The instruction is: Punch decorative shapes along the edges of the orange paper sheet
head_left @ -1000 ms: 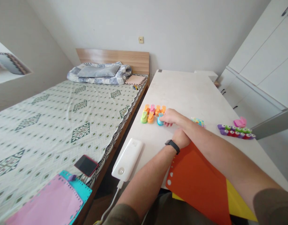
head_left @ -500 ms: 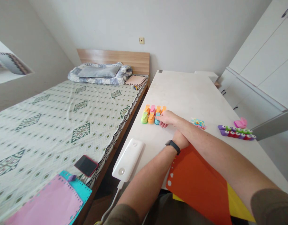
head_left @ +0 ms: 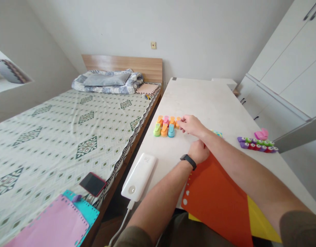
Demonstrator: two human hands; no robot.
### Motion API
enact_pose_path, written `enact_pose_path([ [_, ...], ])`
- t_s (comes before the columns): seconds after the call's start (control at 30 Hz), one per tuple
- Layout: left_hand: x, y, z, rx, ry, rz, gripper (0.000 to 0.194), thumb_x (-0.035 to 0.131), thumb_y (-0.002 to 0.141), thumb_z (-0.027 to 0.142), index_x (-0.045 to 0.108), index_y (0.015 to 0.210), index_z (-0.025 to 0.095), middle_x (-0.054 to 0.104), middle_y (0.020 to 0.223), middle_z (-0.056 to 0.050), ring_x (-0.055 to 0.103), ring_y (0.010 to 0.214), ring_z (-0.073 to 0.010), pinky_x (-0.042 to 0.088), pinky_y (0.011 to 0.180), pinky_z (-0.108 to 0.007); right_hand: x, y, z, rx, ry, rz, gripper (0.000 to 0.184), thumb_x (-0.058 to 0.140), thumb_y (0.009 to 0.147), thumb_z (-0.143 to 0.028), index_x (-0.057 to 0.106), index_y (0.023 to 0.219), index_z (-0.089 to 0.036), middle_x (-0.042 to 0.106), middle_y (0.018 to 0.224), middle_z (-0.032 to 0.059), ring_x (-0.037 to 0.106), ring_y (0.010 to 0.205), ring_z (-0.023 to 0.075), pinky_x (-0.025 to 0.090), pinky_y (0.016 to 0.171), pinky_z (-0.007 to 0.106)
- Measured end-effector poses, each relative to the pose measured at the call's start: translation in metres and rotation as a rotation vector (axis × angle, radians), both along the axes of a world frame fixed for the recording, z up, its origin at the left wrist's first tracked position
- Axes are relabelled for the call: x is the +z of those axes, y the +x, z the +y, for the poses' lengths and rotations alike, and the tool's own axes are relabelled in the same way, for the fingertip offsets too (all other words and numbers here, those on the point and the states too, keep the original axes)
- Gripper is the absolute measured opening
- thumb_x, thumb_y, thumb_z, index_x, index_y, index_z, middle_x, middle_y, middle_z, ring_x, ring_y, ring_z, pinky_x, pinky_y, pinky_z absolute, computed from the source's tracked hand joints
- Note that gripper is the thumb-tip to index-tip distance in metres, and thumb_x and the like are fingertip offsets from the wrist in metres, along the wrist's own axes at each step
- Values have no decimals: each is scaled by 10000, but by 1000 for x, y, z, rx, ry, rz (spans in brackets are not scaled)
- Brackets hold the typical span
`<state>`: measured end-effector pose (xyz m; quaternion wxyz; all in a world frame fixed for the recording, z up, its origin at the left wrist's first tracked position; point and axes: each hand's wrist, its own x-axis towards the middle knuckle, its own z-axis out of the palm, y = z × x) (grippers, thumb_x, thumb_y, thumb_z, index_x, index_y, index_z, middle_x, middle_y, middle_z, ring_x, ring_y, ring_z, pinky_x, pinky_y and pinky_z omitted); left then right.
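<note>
Two short rows of colourful lever craft punches stand on the white table (head_left: 194,92). In front are a green punch (head_left: 157,130), an orange one (head_left: 164,131) and a blue one (head_left: 171,131). My right hand (head_left: 190,124), fingers curled, is at the orange craft punch (head_left: 177,122) on the right end of the back row, its fingertips against it. Below the right forearm my left hand (head_left: 198,151), with a black wristband, is closed at the top edge of an orange-red paper sheet (head_left: 217,199). Its fingertips are partly hidden. Punched holes line the sheet's left edge.
A white power bank (head_left: 138,176) with a cable lies at the table's left edge. Small paper cutouts (head_left: 217,133) and purple, green and red punches (head_left: 257,145) are to the right. Yellow paper (head_left: 260,219) lies underneath. The bed holds a phone (head_left: 93,184) and pink paper (head_left: 52,223).
My right hand has moved from the blue punch in the front row back and right to the end orange punch. My left hand stays at the sheet. The view has shifted slightly.
</note>
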<state>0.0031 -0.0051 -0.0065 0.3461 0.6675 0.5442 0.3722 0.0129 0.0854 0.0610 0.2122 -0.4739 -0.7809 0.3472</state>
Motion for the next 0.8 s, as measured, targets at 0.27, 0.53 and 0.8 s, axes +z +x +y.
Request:
enact_pose_path([
  [0.27,4,0,-1,89,-5,173,184,531,961,312,577,824,198,662,759,-48,534,657,-171,311,616,-310,16,97,11,-166,119,102,195,630,948,-398,655,954,-205,772,826,38,690,631,133,487,583,232],
  [0.53,3,1,1,77,-12,153,234,526,964,316,473,759,216,539,676,12,442,622,-144,257,608,-295,-4,276,78,-697,279,-511,354,659,871,-441,749,1094,-181,775,1102,128,710,1012,277,514,866,352],
  [0.8,5,0,3,72,-14,139,296,514,967,340,380,729,226,451,626,47,394,583,-129,231,590,-295,-32,381,93,-808,-21,-831,466,703,804,-440,776,1081,-72,729,1157,295,694,1073,419,531,806,431],
])
